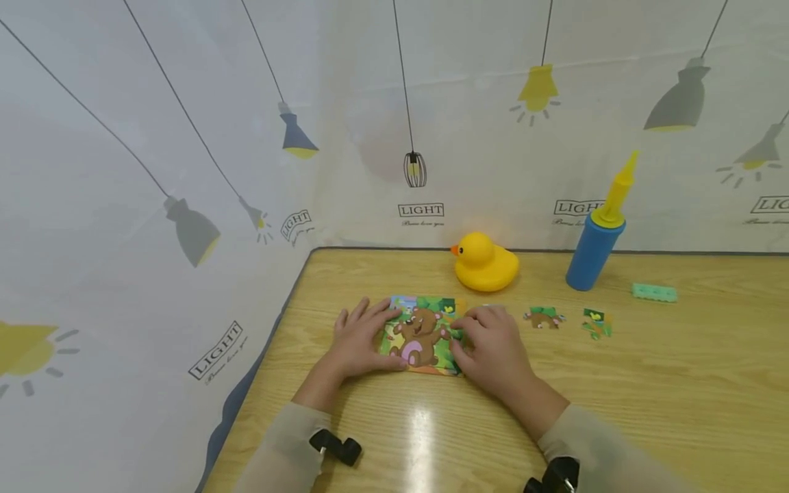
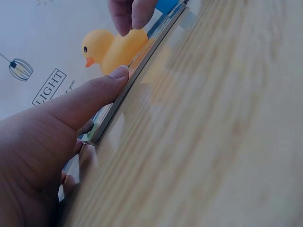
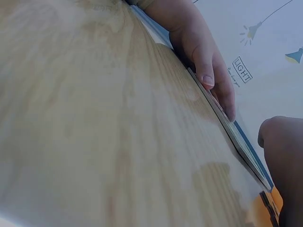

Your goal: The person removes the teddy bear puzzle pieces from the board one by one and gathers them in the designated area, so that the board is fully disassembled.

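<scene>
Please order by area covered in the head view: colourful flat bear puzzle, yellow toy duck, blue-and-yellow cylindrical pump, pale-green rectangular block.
1. Bear puzzle, though partly hidden
2. Pump
3. Duck
4. Block, clearly smallest

Ahead of me and along my left hang white printed sheets (image 1: pixel 357 75), meeting at a corner. Their pattern shows pendant lamps (image 1: pixel 678 99) on thin cords in grey, yellow and blue, a caged bulb (image 1: pixel 415 171), and framed "LIGHT" labels (image 1: pixel 421 211). Before me spreads a pale wood-grain tabletop (image 1: pixel 696 404), dark-edged, with a glare streak (image 1: pixel 421 441) shining near me.
</scene>
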Demonstrator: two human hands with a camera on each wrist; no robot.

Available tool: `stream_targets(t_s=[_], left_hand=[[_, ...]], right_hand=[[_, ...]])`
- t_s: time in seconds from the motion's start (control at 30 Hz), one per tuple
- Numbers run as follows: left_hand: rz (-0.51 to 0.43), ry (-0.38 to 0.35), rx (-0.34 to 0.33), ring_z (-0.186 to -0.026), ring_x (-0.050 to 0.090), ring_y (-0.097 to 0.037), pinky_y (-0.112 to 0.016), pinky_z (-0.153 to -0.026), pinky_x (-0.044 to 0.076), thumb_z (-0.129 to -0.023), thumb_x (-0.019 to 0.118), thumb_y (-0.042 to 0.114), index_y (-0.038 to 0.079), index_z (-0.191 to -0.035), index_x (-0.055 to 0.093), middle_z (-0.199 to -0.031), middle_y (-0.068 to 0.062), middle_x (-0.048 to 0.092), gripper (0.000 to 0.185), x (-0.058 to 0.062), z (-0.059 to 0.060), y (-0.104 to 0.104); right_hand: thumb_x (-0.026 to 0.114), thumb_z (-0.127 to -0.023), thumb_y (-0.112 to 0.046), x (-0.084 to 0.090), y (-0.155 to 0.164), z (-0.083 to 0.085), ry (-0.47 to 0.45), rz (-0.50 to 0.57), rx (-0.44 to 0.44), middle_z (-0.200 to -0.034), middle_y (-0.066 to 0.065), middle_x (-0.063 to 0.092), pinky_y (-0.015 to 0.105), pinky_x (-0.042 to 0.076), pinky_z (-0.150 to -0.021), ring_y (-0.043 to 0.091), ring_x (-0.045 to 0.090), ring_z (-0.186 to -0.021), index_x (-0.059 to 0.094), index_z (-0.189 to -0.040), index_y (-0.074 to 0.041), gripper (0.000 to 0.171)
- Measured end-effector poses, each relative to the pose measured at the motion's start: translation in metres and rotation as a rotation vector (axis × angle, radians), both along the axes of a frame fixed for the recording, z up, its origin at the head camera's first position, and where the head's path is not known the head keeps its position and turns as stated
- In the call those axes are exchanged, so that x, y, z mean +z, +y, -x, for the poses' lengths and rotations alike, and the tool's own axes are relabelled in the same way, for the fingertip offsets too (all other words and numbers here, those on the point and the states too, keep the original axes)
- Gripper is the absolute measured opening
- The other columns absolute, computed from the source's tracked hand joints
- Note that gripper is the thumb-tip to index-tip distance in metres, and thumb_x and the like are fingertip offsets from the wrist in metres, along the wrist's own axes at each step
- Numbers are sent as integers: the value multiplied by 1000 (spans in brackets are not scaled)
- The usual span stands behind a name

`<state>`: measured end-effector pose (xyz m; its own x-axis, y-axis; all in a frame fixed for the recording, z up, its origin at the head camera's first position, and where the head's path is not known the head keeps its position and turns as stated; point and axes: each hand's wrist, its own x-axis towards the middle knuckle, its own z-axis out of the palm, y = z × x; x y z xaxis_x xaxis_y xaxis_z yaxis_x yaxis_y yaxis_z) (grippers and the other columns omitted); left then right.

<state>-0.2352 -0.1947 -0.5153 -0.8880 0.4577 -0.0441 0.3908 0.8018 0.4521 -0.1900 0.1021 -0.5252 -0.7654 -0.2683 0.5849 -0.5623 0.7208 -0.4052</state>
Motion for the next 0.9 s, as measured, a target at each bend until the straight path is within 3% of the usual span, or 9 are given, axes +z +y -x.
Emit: stream_targets(t_s=[0.37, 0.5, 0.63, 0.77, 0.9], left_hand=[[7, 4, 7, -163, 7, -39, -72, -122, -4, -76, 86, 71, 32, -165, 44, -176, 3, 25, 106, -1, 0, 1], [10, -1, 8, -163, 7, -38, -71, -122, -3, -76, 87, 71, 33, -165, 43, -176, 5, 25, 106, 0, 0, 0], [-3, -2, 8, -163, 7, -39, -72, -122, -4, -76, 87, 71, 33, -165, 44, -176, 4, 25, 106, 1, -1, 1], [-1, -2, 12, -163, 7, -39, -72, -122, -3, -75, 86, 72, 33, -165, 44, -176, 4, 25, 106, 1, -2, 1], [-3, 5, 20, -163, 8, -39, -72, -122, -3, -75, 86, 72, 33, -164, 46, -176, 4, 26, 105, 1, -2, 2]], right_hand=[[78, -89, -15, -1, -20, 8, 37, -28, 3, -99, 5, 68, 51, 48, -85, 31, 59, -97, 81, -101, -10, 14], [78, -90, -18, 0, -27, 11, -30, -75, -30, -105, 7, 69, 54, 48, -92, 33, 60, -104, 81, -111, -9, 24], [75, -93, -32, 1, -37, 14, -145, -180, -83, -118, 11, 67, 58, 46, -100, 37, 58, -113, 75, -128, -9, 42], [73, -93, -41, 3, -47, 17, -235, -217, -106, -127, 13, 63, 58, 44, -101, 38, 55, -118, 72, -127, -13, 45], [73, -92, -39, 4, -56, 20, -248, -190, -107, -127, 14, 61, 55, 46, -98, 36, 54, -115, 73, -126, -12, 43]])
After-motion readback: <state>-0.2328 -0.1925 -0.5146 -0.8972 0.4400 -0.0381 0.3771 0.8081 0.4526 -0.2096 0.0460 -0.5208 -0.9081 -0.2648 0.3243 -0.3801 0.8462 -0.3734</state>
